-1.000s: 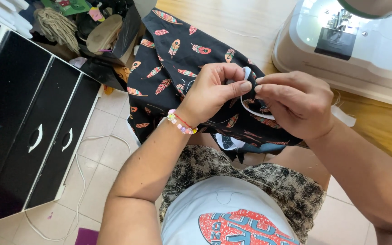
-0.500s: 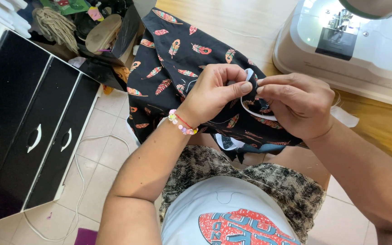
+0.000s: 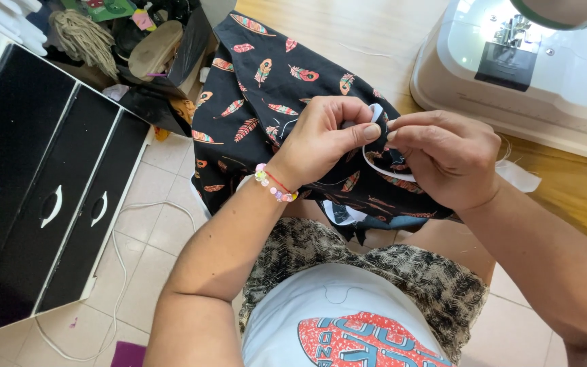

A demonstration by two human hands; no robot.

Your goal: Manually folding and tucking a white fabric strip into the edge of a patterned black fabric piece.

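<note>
**Two hands pinch a white strip at the edge of feather cloth**

The left hand (image 3: 324,139) and the right hand (image 3: 446,160) meet in the middle, fingertips almost touching. Both are closed in a pinch. Between them they grip a thin white strip (image 3: 377,112), maybe elastic, and the fold of black cloth (image 3: 266,88) it runs along. The strip loops out below the fingers in a small white curve.

The big wooden worktop (image 3: 348,34) fills the top of the view. The black cloth with orange and pink feathers lies half on it and half hanging down over the person's lap. A white sewing machine (image 3: 545,75) stands on the worktop at the right, near the right hand but not touching it.

On the left stands a black set of drawers (image 3: 42,177) with white curved handles. A white cord (image 3: 120,258) trails over the tiled floor beside it.

On the left wrist sits a little bead bracelet (image 3: 273,187).

To do this bit well, I think the strip should stay flat, not twisted, and sit right on the cloth edge. Small, slow pinches would help, with the cloth kept smooth so it does not bunch. I cannot tell if a needle or pin is in the fingers.
</note>
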